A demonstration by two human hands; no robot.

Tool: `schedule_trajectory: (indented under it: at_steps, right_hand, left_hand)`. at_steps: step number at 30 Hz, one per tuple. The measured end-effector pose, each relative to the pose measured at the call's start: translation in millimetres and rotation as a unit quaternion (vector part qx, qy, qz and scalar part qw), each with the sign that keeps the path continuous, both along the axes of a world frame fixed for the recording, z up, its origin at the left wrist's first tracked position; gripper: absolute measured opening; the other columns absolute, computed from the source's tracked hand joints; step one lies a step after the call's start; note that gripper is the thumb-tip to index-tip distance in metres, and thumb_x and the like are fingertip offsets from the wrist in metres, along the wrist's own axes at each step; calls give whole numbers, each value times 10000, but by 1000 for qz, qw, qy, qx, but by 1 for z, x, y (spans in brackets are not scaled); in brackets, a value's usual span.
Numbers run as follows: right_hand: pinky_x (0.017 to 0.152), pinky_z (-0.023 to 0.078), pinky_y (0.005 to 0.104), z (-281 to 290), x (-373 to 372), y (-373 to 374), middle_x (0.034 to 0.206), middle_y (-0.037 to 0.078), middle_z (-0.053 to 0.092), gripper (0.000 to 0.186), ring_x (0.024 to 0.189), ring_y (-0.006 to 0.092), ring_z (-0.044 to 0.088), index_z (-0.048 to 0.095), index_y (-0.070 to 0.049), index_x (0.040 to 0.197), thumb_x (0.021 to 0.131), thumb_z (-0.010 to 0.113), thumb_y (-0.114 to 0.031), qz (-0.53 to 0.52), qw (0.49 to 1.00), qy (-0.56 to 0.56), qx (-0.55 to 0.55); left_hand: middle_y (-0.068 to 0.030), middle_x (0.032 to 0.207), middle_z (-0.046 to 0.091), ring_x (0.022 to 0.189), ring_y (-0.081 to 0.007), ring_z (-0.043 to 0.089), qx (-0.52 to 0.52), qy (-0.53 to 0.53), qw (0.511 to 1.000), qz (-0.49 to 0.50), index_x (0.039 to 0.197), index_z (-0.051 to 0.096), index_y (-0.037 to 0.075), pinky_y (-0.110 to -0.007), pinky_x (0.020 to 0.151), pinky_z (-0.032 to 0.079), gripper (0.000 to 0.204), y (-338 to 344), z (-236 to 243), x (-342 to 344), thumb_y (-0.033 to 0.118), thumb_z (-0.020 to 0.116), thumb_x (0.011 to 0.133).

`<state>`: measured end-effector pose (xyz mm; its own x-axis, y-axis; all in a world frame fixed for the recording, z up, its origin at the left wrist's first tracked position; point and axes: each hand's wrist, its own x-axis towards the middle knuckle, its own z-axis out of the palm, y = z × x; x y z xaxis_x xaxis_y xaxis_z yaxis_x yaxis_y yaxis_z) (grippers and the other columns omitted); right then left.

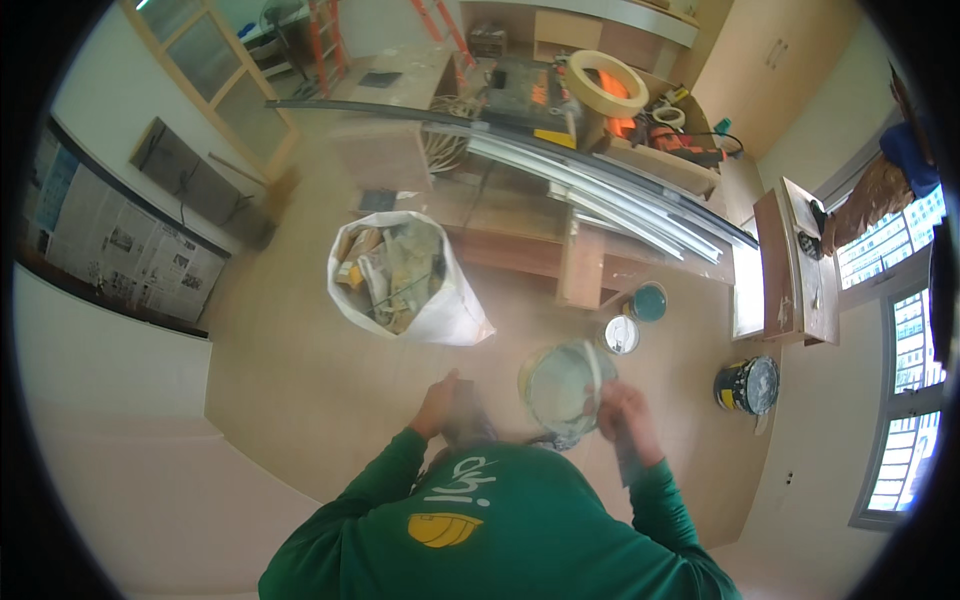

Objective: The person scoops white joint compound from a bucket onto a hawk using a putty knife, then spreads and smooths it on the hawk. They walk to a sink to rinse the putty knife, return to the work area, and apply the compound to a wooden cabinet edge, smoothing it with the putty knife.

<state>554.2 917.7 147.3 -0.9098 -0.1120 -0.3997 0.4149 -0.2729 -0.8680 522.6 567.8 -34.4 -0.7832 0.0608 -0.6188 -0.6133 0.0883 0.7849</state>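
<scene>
My left hand [438,402] is closed on a dark flat tool [468,415], blurred, held low in front of my green shirt. A translucent bucket [555,390] with pale contents is to the right of it, with its white handle raised. My right hand [622,408] is closed at the bucket's right side, apparently on that handle; a dark flat piece [630,465] hangs below the hand, too blurred to make out.
A white sack of debris [455,310], two small cans [648,302] and a dark pail [745,390] stand on the floor. Ahead, wooden units [510,250] carry long rails [600,190], tools and tape rolls. An orange ladder [325,55] is behind; windows line the right.
</scene>
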Motion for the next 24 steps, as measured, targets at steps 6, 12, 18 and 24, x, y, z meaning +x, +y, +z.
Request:
schedule_trajectory:
  at_steps: [6,12,18,24]
  right_hand:
    - [385,285,206,28,-103,-47,866,74,695,488,412,56,427,645,60,1228,1032,589,-383,-15,982,179,-52]
    - [389,295,211,53,-203,-106,934,88,663,469,438,61,435,616,75,1243,1043,569,-346,4,978,192,-87]
    - [396,322,210,75,-267,-153,911,87,654,422,439,62,429,612,67,1222,1044,578,-314,30,982,172,-70]
    - [396,329,194,62,-324,-180,872,62,650,434,447,51,439,616,58,1218,1049,579,-340,91,970,188,-124]
  left_hand:
    - [4,574,462,464,-119,432,-4,50,993,109,934,700,15,-288,458,343,631,-97,-8,1,511,347,1100]
    - [32,509,352,367,-112,327,51,31,980,189,868,653,-3,-278,374,264,663,-119,11,-2,544,353,1091]
    - [50,498,309,360,-93,286,71,12,970,233,855,657,-18,-273,358,219,675,-111,24,-17,554,378,1082]
    - [69,507,260,375,-81,210,76,1,947,313,835,658,1,-275,372,152,663,-145,49,-27,564,403,1076]
